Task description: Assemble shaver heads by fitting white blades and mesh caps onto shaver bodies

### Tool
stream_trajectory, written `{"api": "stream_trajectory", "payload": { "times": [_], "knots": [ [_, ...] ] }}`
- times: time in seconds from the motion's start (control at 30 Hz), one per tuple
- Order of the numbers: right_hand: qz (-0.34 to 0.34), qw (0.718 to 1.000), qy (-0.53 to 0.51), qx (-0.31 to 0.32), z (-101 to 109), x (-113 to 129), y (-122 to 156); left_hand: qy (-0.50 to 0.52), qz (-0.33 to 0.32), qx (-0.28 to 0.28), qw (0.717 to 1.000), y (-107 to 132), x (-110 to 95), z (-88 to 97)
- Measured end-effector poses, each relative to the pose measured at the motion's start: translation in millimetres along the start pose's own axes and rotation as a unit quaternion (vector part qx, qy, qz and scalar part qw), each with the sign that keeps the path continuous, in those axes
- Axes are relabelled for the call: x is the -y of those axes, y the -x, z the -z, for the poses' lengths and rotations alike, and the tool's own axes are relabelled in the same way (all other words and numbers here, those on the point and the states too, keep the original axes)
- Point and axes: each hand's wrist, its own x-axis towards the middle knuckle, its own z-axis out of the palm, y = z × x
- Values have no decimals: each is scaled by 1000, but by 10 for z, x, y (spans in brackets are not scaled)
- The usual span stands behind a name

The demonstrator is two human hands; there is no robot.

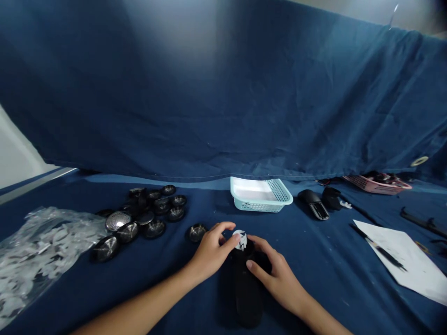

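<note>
A long black housing (247, 293) lies on the blue cloth in front of me, its round end pointing away. My right hand (275, 272) grips that far end from the right, thumb on top and fingers around the side. Between the thumb and fingers of my left hand (214, 246) is a small white plastic part (240, 240), held at the housing's round end. Whether the part touches the housing I cannot tell. A single round black cap (196, 232) rests just beyond my left hand.
Several round black caps (153, 228) and a clear bag of white parts (45, 260) lie at the left. A light blue basket (260, 206) stands ahead. Rightward are a black shell (312, 202), a white sheet (401, 256) and a pink basket (377, 185). A blue curtain (209, 93) hangs behind.
</note>
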Motion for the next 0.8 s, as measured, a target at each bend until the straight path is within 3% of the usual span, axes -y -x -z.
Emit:
{"api": "stream_trajectory", "payload": {
  "times": [0.1, 0.53, 0.67, 0.8],
  "knots": [
    [1, 1000, -5, 5, -3, -7, 4, 22, -7, 30, 999, -5, -17, -29],
    [-3, 1000, -8, 4, 4, -27, 11, 14, -108, -9, 994, 48, -108, 8],
    [5, 1000, -7, 6, -4, -36, 10, 9, -114, -33, 993, 45, -130, -9],
    [12, 1000, -10, 3, -2, -18, 12, 36, -119, -23, 992, 54, -146, -20]
  ]
}}
